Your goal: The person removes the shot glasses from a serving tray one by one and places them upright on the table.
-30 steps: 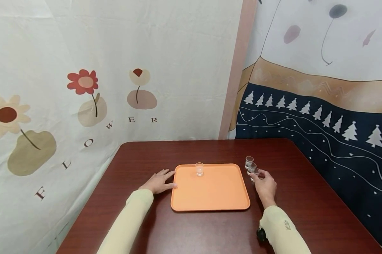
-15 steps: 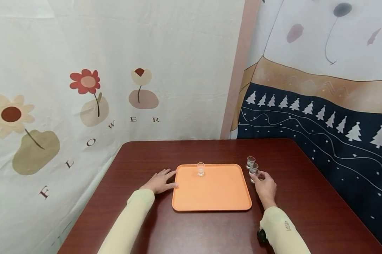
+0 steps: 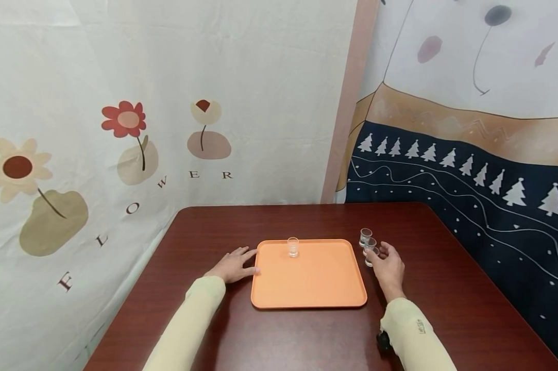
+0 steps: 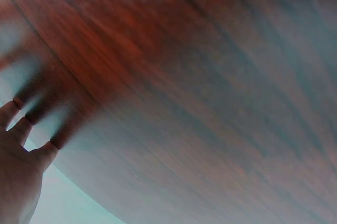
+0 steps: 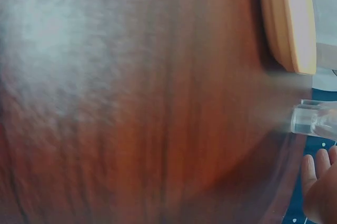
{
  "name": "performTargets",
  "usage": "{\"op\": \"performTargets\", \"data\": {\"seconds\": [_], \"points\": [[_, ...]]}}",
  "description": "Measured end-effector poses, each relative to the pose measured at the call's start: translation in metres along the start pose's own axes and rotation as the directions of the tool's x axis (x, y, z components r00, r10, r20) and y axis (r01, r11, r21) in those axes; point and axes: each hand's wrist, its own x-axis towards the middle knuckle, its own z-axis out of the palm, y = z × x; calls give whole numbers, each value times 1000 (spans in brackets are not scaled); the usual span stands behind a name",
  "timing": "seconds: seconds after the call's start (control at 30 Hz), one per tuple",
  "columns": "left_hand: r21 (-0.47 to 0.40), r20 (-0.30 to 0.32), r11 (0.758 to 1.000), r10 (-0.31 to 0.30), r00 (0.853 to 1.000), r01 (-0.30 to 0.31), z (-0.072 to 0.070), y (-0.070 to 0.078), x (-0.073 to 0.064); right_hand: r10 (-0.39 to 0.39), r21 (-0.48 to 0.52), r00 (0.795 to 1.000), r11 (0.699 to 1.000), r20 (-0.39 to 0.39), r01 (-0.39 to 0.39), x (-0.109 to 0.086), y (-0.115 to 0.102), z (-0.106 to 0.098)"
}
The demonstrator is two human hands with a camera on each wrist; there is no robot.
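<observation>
An orange tray (image 3: 308,278) lies on the table, with one small clear shot glass (image 3: 292,248) standing near its back edge. My left hand (image 3: 232,265) rests at the tray's left rim, fingers spread and thumb at the edge. Just right of the tray, three more shot glasses stand in a close row. The farthest glass (image 3: 365,236) and the middle one are in plain sight, while the nearest glass (image 3: 370,260) is partly behind my right hand (image 3: 389,268). The right thumb is beside this nearest glass and the other fingers are parted from it. In the right wrist view, straight fingers (image 5: 322,163) show below a clear glass (image 5: 310,119).
The dark red-brown wooden table (image 3: 288,340) extends around the tray. Behind it hangs a pale cloth with flowers (image 3: 269,103); a dark blue cloth with white trees (image 3: 445,196) hangs along the right side.
My right fingers have spread away from the nearest glass, with the hand shifted very slightly right. The left hand keeps its place on the tray, and the glasses stand about where they were.
</observation>
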Motion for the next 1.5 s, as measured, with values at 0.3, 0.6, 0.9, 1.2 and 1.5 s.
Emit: {"op": "performTargets", "data": {"seconds": [0.3, 0.6, 0.9, 1.2, 1.5], "points": [[11, 2, 1000, 3, 1000, -3, 2, -4, 1, -41, -57, 999, 998, -24, 39, 8, -10, -7], [8, 1, 1000, -2, 1000, 2, 1, -3, 3, -102, 17, 994, 995, -31, 103, 10, -30, 0], [18, 4, 1000, -10, 1000, 10, 0, -3, 3, -143, 27, 990, 989, -3, 143, 7, -46, 21], [13, 6, 1000, -9, 1000, 9, 1, -3, 3, -175, 50, 980, 984, 98, 170, -4, -58, 49], [4, 2, 1000, -5, 1000, 5, 2, -4, 3, -155, 75, 968, 987, 196, 143, -22, -67, 89]]}}
